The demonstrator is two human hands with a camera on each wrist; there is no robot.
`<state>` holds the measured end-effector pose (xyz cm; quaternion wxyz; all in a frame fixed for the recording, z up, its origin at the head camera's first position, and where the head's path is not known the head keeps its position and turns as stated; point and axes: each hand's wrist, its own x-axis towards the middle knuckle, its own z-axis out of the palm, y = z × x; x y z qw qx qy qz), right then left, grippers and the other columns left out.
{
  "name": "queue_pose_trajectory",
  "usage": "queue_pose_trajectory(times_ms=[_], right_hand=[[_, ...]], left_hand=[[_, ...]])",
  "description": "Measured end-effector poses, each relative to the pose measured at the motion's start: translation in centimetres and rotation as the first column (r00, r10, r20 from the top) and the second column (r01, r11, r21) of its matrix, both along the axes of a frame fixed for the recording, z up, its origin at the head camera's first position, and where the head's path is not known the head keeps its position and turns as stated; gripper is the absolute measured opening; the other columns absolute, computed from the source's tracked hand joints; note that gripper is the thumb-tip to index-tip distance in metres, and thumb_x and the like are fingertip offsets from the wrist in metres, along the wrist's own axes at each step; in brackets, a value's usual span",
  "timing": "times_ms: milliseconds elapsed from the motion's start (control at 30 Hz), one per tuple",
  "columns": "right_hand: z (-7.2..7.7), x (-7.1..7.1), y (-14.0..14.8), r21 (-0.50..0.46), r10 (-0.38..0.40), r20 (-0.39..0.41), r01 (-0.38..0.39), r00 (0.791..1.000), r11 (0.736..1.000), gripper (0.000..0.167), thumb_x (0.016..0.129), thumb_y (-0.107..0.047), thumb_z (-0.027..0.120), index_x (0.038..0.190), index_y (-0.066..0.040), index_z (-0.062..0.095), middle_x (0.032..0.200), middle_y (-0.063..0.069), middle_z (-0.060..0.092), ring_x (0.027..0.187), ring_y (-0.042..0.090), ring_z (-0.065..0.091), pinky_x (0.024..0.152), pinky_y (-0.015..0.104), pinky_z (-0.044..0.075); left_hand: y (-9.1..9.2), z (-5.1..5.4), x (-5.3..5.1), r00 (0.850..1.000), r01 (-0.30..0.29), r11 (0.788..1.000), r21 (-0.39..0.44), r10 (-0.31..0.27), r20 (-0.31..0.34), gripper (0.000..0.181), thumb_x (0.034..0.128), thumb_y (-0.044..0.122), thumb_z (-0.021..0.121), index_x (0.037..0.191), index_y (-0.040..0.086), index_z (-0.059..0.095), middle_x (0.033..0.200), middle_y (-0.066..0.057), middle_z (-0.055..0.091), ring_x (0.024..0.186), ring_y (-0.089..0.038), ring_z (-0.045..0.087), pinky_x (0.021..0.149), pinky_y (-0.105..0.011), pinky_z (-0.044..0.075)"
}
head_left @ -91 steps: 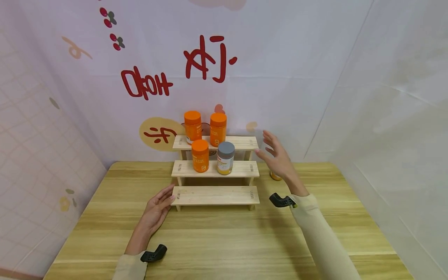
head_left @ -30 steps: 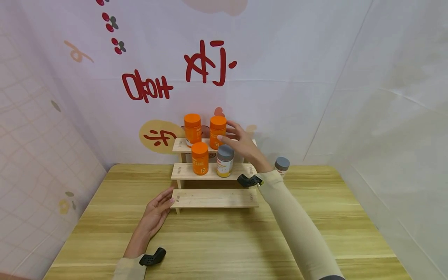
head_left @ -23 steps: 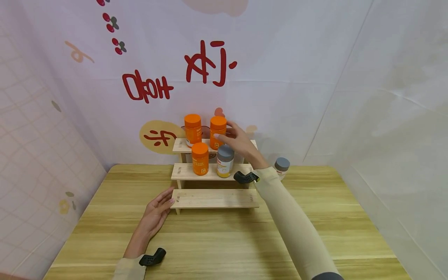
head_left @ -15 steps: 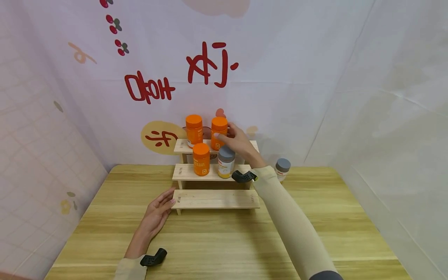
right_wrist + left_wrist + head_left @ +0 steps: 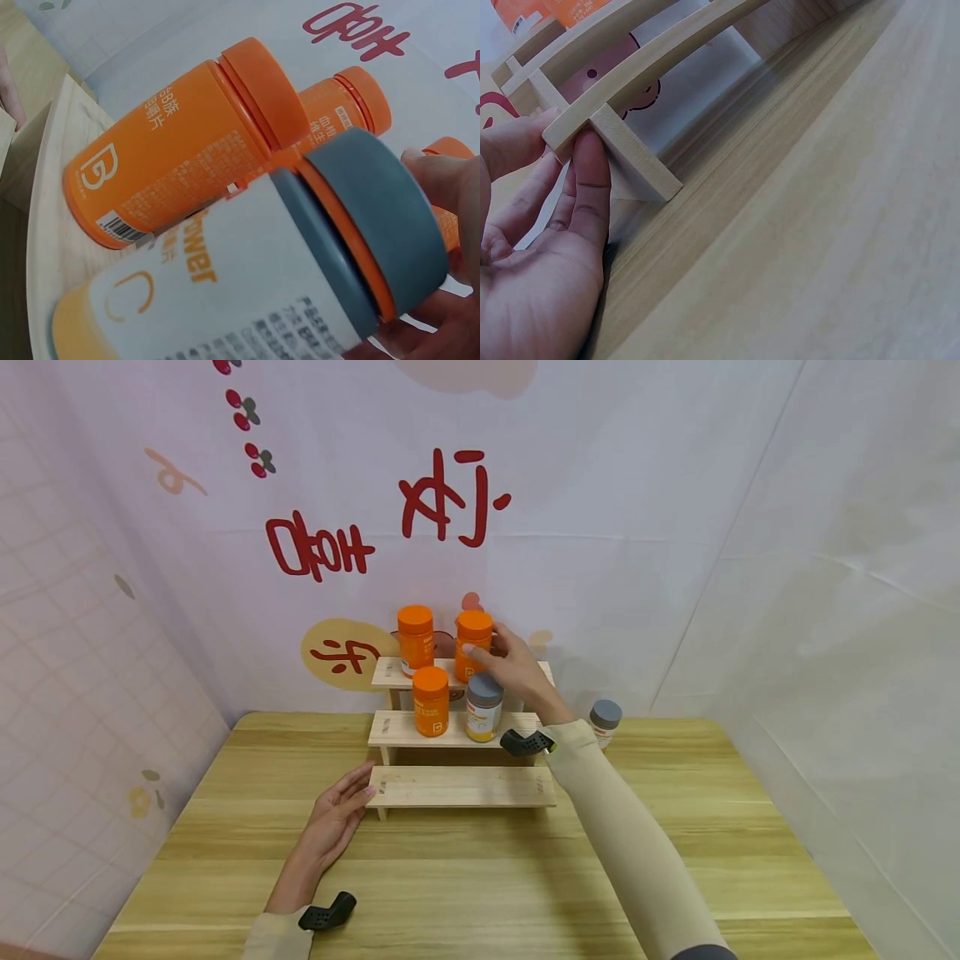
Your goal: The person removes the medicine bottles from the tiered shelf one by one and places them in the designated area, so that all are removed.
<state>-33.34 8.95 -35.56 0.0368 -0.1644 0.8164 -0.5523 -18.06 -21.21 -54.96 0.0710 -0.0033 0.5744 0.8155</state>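
Observation:
A three-step wooden display rack [image 5: 465, 786] stands on the table. My left hand [image 5: 335, 822] pinches the left end of its lowest board, thumb above and fingers beneath in the left wrist view. On the top step, my right hand [image 5: 521, 672] grips the right-hand orange pill bottle [image 5: 472, 653] by its right side. Another orange pill bottle [image 5: 416, 643] stands to its left. The middle step bears a third orange bottle [image 5: 431, 703] and a grey-lidded bottle [image 5: 483, 714]. In the right wrist view, the grey-lidded bottle [image 5: 225, 277] partly hides the right fingers.
A second grey-lidded bottle [image 5: 604, 718] stands on the table [image 5: 480, 877] to the right of the rack, partly behind the right sleeve. A white printed cloth wall [image 5: 600, 527] rises close behind the rack.
My right hand has moved left from above the table-top bottle to the top step and taken hold of the orange bottle, which has shifted slightly right. My left hand stays put.

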Motion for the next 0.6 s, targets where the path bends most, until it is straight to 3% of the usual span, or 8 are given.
queue_pose_trajectory(times_ms=[300,600], right_hand=[[-0.3,0.5,1.7,-0.014,-0.043,-0.016,0.043,0.999,0.999,0.064,0.096,-0.048,0.069,0.153,-0.033,0.044,0.145,0.005,0.060,0.130,0.028,0.059,0.109,0.052,0.048],[-0.2,1.3,3.7,-0.006,-0.075,-0.056,0.075,0.996,0.997,0.057,0.098,-0.045,0.068,0.148,-0.025,0.049,0.139,0.010,0.063,0.126,0.030,0.058,0.105,0.056,0.048]], left_hand=[[-0.1,-0.2,-0.1,1.000,0.004,1.000,0.010,-0.004,-0.009,0.069,0.1012,0.004,0.062,0.161,-0.001,0.027,0.135,0.008,0.053,0.121,-0.002,0.057,0.097,-0.016,0.052],[-0.1,-0.1,-0.1,1.000,0.012,1.000,-0.008,-0.012,0.001,0.068,0.1022,0.005,0.061,0.161,0.000,0.026,0.137,0.007,0.050,0.121,-0.002,0.055,0.095,-0.015,0.050]])
